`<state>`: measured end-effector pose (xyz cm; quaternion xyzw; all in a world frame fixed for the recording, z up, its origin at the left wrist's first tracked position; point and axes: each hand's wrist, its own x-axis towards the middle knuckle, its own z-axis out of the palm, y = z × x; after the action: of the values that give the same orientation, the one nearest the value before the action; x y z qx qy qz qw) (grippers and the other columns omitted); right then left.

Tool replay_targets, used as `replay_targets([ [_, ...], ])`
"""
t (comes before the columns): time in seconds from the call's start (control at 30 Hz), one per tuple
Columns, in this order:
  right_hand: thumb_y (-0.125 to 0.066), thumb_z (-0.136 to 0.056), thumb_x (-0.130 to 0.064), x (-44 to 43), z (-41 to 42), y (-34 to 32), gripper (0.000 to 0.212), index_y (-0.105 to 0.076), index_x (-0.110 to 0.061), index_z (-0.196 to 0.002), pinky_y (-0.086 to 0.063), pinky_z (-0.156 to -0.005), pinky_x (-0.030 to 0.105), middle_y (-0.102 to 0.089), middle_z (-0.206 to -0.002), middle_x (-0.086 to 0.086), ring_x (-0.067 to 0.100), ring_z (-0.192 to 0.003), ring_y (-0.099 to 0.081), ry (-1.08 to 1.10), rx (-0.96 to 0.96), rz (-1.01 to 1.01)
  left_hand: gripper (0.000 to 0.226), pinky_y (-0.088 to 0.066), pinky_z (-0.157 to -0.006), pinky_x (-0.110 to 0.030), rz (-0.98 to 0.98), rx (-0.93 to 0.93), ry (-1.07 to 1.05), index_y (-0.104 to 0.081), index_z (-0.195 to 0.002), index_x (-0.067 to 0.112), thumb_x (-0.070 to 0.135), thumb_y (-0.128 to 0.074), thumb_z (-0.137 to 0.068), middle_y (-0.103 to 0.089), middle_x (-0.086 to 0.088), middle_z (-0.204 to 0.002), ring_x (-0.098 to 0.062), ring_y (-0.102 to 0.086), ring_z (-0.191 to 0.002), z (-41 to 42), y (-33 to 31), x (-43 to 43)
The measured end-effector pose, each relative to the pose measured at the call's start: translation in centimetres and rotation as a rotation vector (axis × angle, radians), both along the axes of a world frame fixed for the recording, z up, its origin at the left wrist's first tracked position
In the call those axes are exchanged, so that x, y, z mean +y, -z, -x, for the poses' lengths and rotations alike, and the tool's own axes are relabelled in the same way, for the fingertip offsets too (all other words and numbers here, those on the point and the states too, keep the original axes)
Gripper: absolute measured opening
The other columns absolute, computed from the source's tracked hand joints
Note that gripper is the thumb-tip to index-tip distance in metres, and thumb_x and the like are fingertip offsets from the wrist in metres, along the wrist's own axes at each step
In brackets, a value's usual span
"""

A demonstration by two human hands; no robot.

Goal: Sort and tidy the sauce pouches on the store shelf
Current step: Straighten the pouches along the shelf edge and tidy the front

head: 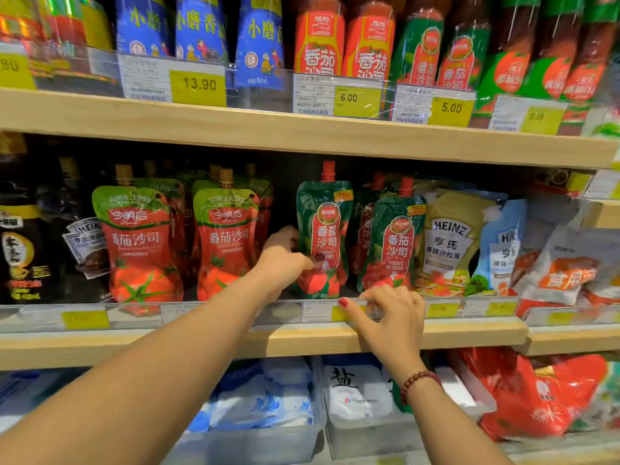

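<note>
ketchup pouch (327, 226): glossy, spouted; clear rail (285, 312)

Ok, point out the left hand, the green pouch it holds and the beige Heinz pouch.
left hand (282, 260): head view, back
green pouch (327, 234): head view, red label
beige Heinz pouch (449, 244): head view, label

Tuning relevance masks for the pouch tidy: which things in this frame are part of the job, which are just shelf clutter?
Job: left hand gripping a dark green ketchup pouch; twin pouch alongside; light green tomato pouches; Heinz dressing pouch; right hand, fingers curled on the price rail.
Clutter: blue bottles and ketchup bottles above; salt bags below; dark sauce bottle.
</note>
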<state>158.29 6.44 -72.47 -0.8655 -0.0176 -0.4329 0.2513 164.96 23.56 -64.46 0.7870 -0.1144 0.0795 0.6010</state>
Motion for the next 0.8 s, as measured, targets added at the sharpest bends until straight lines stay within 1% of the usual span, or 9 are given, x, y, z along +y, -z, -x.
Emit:
replay_targets([
  [0.1,-0.053,-0.074,-0.068,-0.1,-0.2,0.2,0.04,-0.054,-0.03,-0.061,-0.021,-0.075,0.026,-0.047,-0.056,-0.011,0.01,-0.066,-0.041,0.02,-0.026,0.015,0.046,-0.045,-0.072,-0.026,-0.1,0.045,0.031,-0.05,-0.102,0.02,0.006,-0.078,-0.068,-0.058,0.002,-0.101,-0.015,-0.053,-0.092,-0.3,0.9,-0.5],
  [0.23,-0.052,-0.075,-0.066,0.0,-0.3,0.3,0.041,-0.053,-0.028,-0.061,-0.021,-0.076,0.026,-0.047,-0.056,-0.011,0.011,-0.066,-0.041,0.028,-0.037,0.022,0.057,-0.05,-0.086,-0.033,-0.122,0.07,0.117,-0.052,-0.117,0.02,0.004,-0.078,-0.069,-0.061,-0.006,-0.121,-0.017,-0.055,-0.101,-0.5,0.6,-0.2],
  [0.3,-0.053,-0.075,-0.065,0.0,-0.2,0.3,0.041,-0.054,-0.026,-0.062,-0.022,-0.077,0.026,-0.047,-0.057,-0.011,0.012,-0.066,-0.041,0.026,-0.037,0.02,0.06,-0.051,-0.09,-0.034,-0.202,0.062,0.126,-0.052,-0.12,0.023,0.009,-0.079,-0.069,-0.061,-0.004,-0.121,-0.018,-0.057,-0.105,-0.6,0.5,0.3],
  [0.33,-0.053,-0.076,-0.065,0.0,-0.2,0.3,0.041,-0.054,-0.026,-0.062,-0.022,-0.077,0.026,-0.047,-0.057,-0.011,0.012,-0.066,-0.041,0.027,-0.037,0.018,0.058,-0.052,-0.087,-0.028,-0.248,0.064,0.134,-0.054,-0.118,0.026,0.013,-0.08,-0.068,-0.063,0.0,-0.117,-0.015,-0.059,-0.102,-0.6,0.5,0.6],
  [0.4,-0.053,-0.076,-0.064,0.0,-0.2,0.4,0.041,-0.053,-0.026,-0.061,-0.022,-0.078,0.025,-0.047,-0.057,-0.012,0.011,-0.066,-0.041,0.031,-0.036,0.016,0.053,-0.046,-0.066,-0.006,-0.372,0.052,0.168,-0.057,-0.11,0.031,0.02,-0.084,-0.065,-0.064,0.01,-0.101,-0.002,-0.058,-0.085,-0.3,0.9,1.1],
  [0.47,-0.053,-0.076,-0.064,0.0,-0.2,0.5,0.041,-0.052,-0.026,-0.061,-0.021,-0.079,0.024,-0.046,-0.057,-0.012,0.011,-0.066,-0.04,0.038,-0.039,0.019,0.054,-0.036,-0.055,0.002,-0.51,-0.02,0.172,-0.056,-0.109,0.031,0.021,-0.084,-0.064,-0.062,0.016,-0.092,0.003,-0.054,-0.075,-0.3,1.4,1.2],
  [0.53,-0.052,-0.077,-0.064,0.1,-0.2,0.6,0.041,-0.051,-0.026,-0.061,-0.021,-0.079,0.024,-0.045,-0.057,-0.012,0.009,-0.066,-0.039,0.045,-0.046,0.021,0.054,-0.043,-0.068,-0.006,-0.583,-0.07,0.157,-0.06,-0.113,0.025,0.021,-0.083,-0.064,-0.065,0.01,-0.1,-0.005,-0.06,-0.087,-0.7,1.7,1.1],
  [0.63,-0.052,-0.077,-0.064,0.1,-0.3,0.7,0.041,-0.05,-0.027,-0.061,-0.02,-0.08,0.023,-0.044,-0.057,-0.012,0.009,-0.066,-0.038,0.06,-0.054,0.03,0.06,-0.05,-0.086,-0.028,-0.668,-0.002,0.135,-0.058,-0.12,0.019,0.023,-0.082,-0.066,-0.065,-0.002,-0.116,-0.019,-0.061,-0.102,-1.5,1.7,0.9],
  [0.8,-0.053,-0.077,-0.064,0.1,-0.5,0.9,0.038,-0.053,-0.028,-0.065,-0.02,-0.08,0.022,-0.046,-0.058,-0.013,0.009,-0.067,-0.039,0.067,-0.082,0.04,0.072,-0.046,-0.089,-0.026,-0.704,-0.003,0.134,-0.05,-0.128,0.022,0.023,-0.084,-0.065,-0.06,-0.004,-0.125,-0.023,-0.055,-0.113,-2.6,1.3,0.6],
])
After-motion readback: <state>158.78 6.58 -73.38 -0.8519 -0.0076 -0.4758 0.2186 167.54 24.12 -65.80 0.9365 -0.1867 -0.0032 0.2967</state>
